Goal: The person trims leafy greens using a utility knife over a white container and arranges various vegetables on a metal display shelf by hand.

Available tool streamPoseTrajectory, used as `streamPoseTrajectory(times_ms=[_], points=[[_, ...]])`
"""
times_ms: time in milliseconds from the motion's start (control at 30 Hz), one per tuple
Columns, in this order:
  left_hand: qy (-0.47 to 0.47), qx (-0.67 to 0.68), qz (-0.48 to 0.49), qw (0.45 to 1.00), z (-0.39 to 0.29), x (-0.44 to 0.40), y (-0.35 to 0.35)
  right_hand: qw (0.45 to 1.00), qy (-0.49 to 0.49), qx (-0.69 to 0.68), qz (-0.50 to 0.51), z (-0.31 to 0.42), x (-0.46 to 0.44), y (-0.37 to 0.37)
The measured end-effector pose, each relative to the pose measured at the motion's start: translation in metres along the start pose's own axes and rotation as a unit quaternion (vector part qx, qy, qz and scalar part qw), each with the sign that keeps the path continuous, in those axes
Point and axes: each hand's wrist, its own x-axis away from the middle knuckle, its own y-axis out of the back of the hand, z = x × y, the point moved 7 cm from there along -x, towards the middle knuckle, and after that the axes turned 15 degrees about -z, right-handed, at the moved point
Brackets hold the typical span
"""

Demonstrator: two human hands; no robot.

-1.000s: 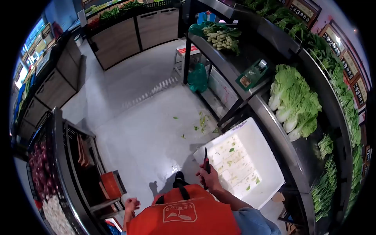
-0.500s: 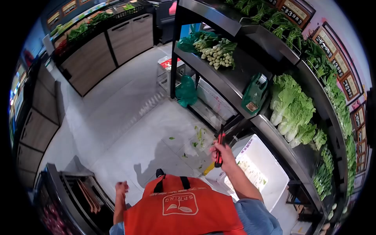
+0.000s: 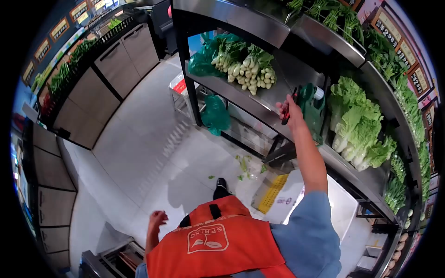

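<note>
My right hand (image 3: pixel 291 112) is closed around a red and black tool (image 3: pixel 286 110), its dark tip pointing up. The hand is over the edge of the metal shelf (image 3: pixel 287 69), just left of a green plastic bag or container (image 3: pixel 311 109) with a white cap on top. Bunches of pale-stemmed greens (image 3: pixel 250 69) lie on the shelf beyond the hand, beside a green plastic bag (image 3: pixel 206 58). Low at the left, over the floor, my left hand (image 3: pixel 158 217) has loosely curled fingers and nothing visible in it.
Lettuces (image 3: pixel 357 125) lie on the right shelf. Below are a white foam box (image 3: pixel 343 204) and a yellow crate (image 3: pixel 272 193). Leaf scraps (image 3: pixel 243 163) litter the floor (image 3: pixel 139 167). Wooden cabinets (image 3: pixel 88 104) stand at the left, a dark rack (image 3: pixel 111 259) at lower left.
My right arm has stretched forward with the tool, from above the foam box to the shelf. The view has turned and moved closer to the shelf. My left hand stays low.
</note>
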Motion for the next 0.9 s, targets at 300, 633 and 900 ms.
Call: streamPoseTrajectory(times_ms=[300,633,900], points=[[0.093,-0.055,-0.055,0.993,0.038,-0.053,0.019,0.988,-0.122,0.091,0.019,-0.007,-0.098,-0.084],[0.009,-0.044,0.025,0.999,-0.082,-0.110,-0.028,0.980,-0.161,-0.109,0.043,-0.009,-0.095,-0.109],[-0.072,-0.063,-0.005,0.995,-0.216,-0.075,-0.054,0.971,-0.079,-0.202,0.102,0.049,-0.054,-0.042]])
